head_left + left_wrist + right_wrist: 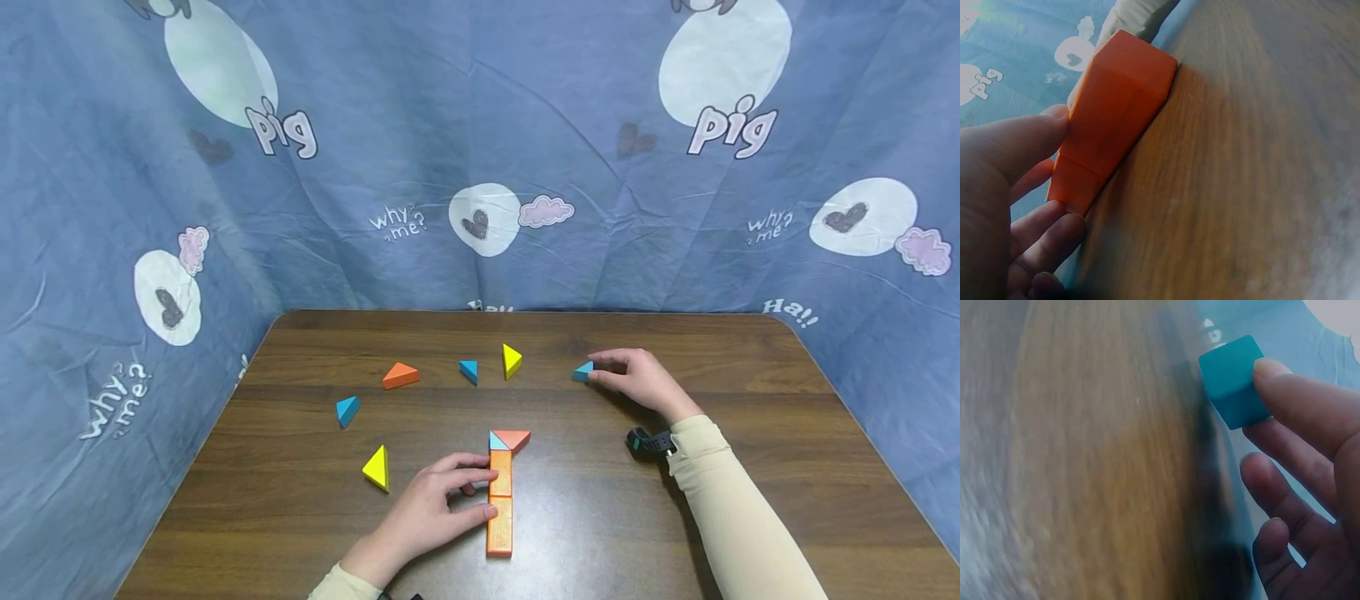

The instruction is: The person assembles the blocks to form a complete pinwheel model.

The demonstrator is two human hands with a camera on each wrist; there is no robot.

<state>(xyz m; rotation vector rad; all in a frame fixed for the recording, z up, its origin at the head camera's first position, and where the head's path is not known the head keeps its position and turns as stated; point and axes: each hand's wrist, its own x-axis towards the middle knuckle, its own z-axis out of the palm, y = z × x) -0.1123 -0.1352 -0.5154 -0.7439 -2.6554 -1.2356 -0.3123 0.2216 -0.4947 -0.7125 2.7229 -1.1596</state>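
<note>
My right hand (647,383) pinches a small blue triangular block (1235,378) between thumb and fingers at the back right of the table. My left hand (438,508) rests beside two orange rectangular blocks (500,525) laid end to end. Its thumb touches the nearer one and its fingertips touch the farther one, along their left edge. At the far end of this column sit a small light-blue triangular block (497,442) and an orange-red triangular block (517,438), side by side. In the left wrist view the orange column (1110,106) stands against the thumb.
Loose triangular blocks lie on the brown table (750,500): yellow (377,468) and blue (347,411) at left, orange (401,375), another blue (469,371) and another yellow (512,361) toward the back. A blue printed cloth (420,108) hangs behind the table.
</note>
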